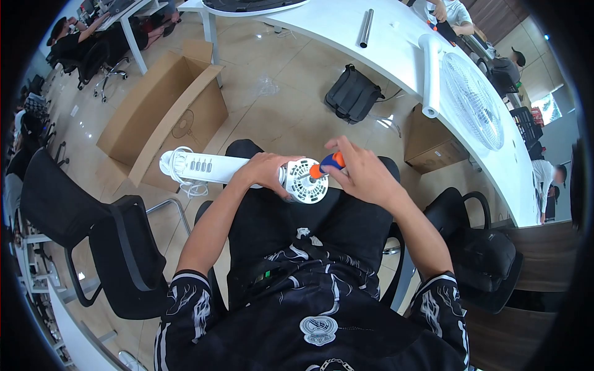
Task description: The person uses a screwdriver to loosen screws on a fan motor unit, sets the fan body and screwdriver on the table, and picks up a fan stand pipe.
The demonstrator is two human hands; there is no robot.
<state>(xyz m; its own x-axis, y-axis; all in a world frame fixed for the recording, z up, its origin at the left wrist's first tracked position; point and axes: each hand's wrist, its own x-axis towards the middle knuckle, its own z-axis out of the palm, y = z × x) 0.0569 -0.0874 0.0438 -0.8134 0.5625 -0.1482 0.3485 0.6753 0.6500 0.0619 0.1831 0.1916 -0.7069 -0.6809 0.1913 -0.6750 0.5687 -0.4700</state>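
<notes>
A white fan body (213,168) lies sideways over my lap, its control buttons facing up and a white cord (193,187) bundled round its left end. My left hand (270,173) is wrapped round it beside the round slotted motor housing (307,191). In my right hand (362,173) is a screwdriver (332,162) with an orange and blue handle, pinched between fingers and thumb. Its shaft points left over the housing; whether the tip sits in a screw cannot be made out.
An open cardboard box (154,114) stands on the floor at front left. The curved white table (396,65) holds a metal tube (367,28), a white pole (430,77) and a fan grille (473,99). A black backpack (354,93) lies below; chairs flank me. A person works across the table.
</notes>
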